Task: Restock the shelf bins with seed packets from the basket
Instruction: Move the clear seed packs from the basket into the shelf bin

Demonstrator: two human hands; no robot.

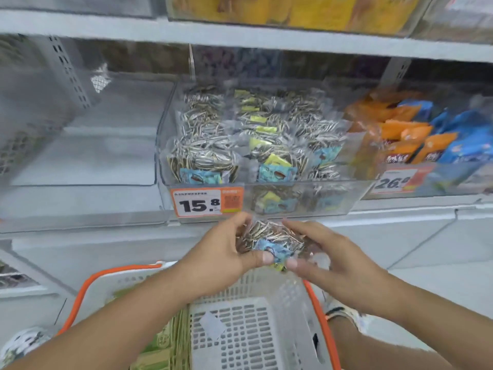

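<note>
At frame centre we find both hands, left hand [226, 247] and right hand [328, 257], closed around one seed packet [272, 240], held above the basket [256, 329] and below the clear bin [266, 145]. We judge it light, crinkly and slippery; its edges offer the best grip. Motion blur obscures the fingertips, and further packets may be bunched underneath.

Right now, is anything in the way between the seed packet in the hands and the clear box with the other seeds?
Nothing visible blocks it. Both the left hand and right hand hold the seed packet just below the clear bin. Only the bin's front wall, with the 15.8 price tag, rises between them, so the packet must go up over it.
</note>
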